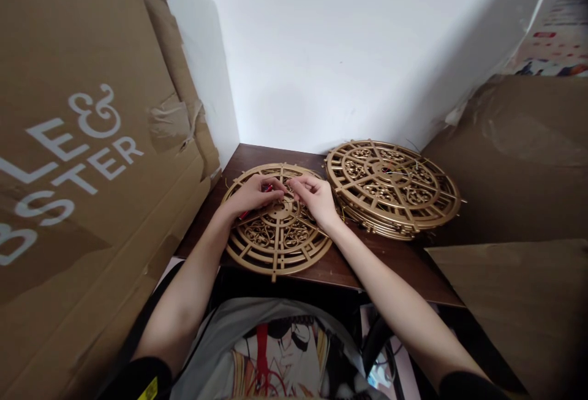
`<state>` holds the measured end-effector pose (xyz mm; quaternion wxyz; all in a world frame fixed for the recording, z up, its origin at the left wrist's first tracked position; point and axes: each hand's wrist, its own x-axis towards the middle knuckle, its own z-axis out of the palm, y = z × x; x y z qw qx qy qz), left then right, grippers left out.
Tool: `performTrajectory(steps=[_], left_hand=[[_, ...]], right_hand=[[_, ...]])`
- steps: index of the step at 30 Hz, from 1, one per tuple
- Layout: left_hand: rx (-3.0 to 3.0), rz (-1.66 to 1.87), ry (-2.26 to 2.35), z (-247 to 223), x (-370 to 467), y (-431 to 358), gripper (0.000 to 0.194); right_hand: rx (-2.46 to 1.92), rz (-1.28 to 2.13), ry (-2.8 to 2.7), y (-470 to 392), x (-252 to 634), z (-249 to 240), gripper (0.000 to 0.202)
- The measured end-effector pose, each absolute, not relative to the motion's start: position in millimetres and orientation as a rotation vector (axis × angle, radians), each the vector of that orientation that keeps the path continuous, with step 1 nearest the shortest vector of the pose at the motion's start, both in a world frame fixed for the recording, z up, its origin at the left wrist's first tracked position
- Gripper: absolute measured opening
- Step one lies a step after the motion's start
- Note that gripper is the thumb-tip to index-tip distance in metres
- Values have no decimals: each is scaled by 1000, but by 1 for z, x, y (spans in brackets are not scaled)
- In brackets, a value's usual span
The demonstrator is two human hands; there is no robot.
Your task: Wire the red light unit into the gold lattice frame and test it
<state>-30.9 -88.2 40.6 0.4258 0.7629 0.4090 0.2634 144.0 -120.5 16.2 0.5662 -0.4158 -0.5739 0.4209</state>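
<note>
Over a gold round openwork panel (280, 259) on the dark brown table, both my hands meet near its hub. My left hand (257, 195) is closed, with a red-handled tool (244, 215) tucked in the palm; the tool's working end is hidden. Its thumb and forefinger reach toward the other hand. My right hand (316, 199) is in a pinch, thumb against forefinger, just right of the hub. What lies in that pinch is too small to make out. Thin yellow wire (342, 209) shows beside the right wrist.
Several similar gold panels (441, 195) are stacked at the right, with loose wire ends on top. A large printed cardboard box (92, 216) stands close on the left. More cardboard (514, 161) borders the right side. A white wall (321, 51) rises behind the brown table (390, 265).
</note>
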Motion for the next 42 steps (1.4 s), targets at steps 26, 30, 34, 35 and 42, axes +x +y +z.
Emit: performTrajectory(steps=[26, 30, 34, 35, 42], left_hand=[[1524, 908, 964, 36, -33, -85, 25], [1576, 880, 964, 35, -34, -84, 26], [1651, 860, 1021, 33, -35, -83, 29], [1657, 856, 1038, 33, -35, -84, 30], [1667, 817, 1077, 35, -33, -85, 31]], right_hand=[[-1150, 748, -1577, -125, 145, 14, 35], [-1135, 731, -1586, -125, 146, 14, 34], [-1151, 713, -1579, -126, 145, 14, 34], [-1155, 703, -1574, -126, 145, 14, 33], [-1195, 606, -1520, -125, 146, 13, 31]])
